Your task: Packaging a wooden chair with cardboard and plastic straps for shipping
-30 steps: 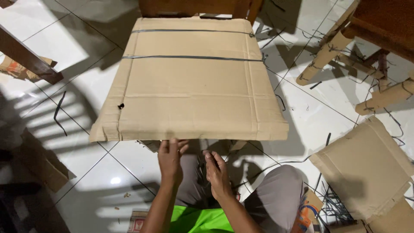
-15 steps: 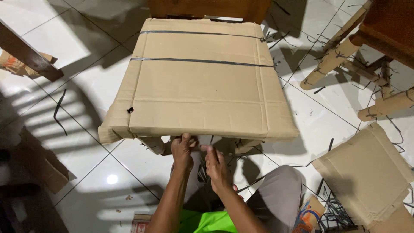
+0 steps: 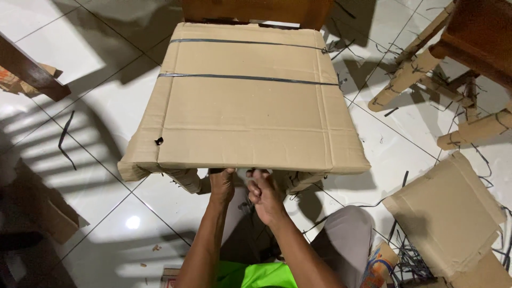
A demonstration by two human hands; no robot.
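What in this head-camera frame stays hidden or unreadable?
- Head view: fingertips of the left hand and right hand vanish under the front edge of the cardboard-wrapped seat, so any grip is unclear.
- The seat's underside and legs are mostly covered by the cardboard.
- The wrapped chair legs at right are cut off by the frame edge.

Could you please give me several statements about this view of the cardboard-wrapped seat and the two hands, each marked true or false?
1. Both hands, left hand and right hand, are at the near edge of the cardboard-wrapped seat. True.
2. Two dark straps cross the cardboard's far part. True.
3. The floor is bare concrete. False: it is glossy white tiled floor.
4. A loose cardboard sheet lies at the left. False: it lies at the right.
5. The cardboard has a small dark hole near its left edge. True.
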